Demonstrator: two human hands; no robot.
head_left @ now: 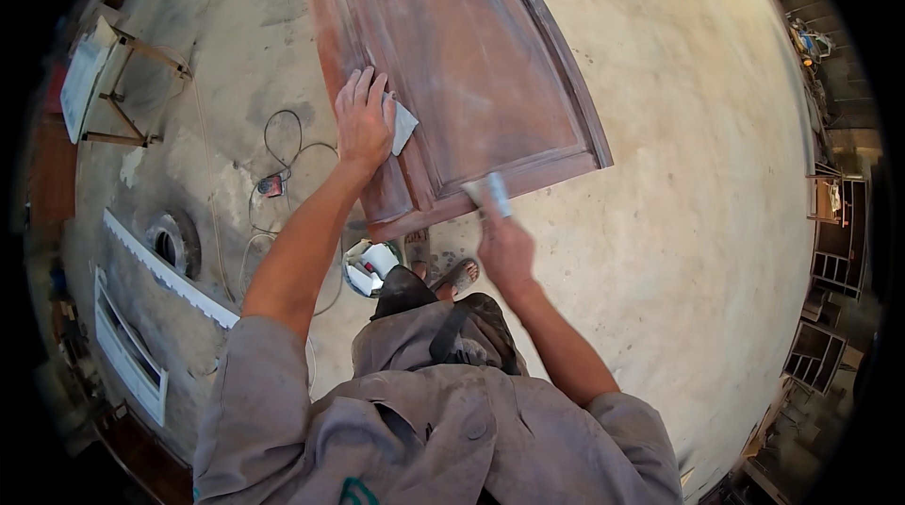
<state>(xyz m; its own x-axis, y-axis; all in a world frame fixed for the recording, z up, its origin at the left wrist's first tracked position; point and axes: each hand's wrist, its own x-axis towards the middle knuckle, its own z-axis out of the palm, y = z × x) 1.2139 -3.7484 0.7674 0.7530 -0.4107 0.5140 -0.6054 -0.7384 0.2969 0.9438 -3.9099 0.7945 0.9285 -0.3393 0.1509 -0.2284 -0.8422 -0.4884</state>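
Note:
A large reddish-brown wooden door panel [471,62] lies flat and raised above the concrete floor in front of me. My left hand [364,118] presses a folded grey piece of sandpaper [403,124] flat against the panel's left frame. At the panel's near edge my right hand [504,246] grips a small pale tool or sanding piece [492,192], blurred by motion. My sandalled feet [443,264] stand just under that near edge.
A black cable [283,142] loops over the floor to the left, beside a small red device [271,186]. A white container [372,266] sits by my feet. White trim pieces [165,269] and a wooden stand [123,90] lie at the left; shelving [830,231] at the right.

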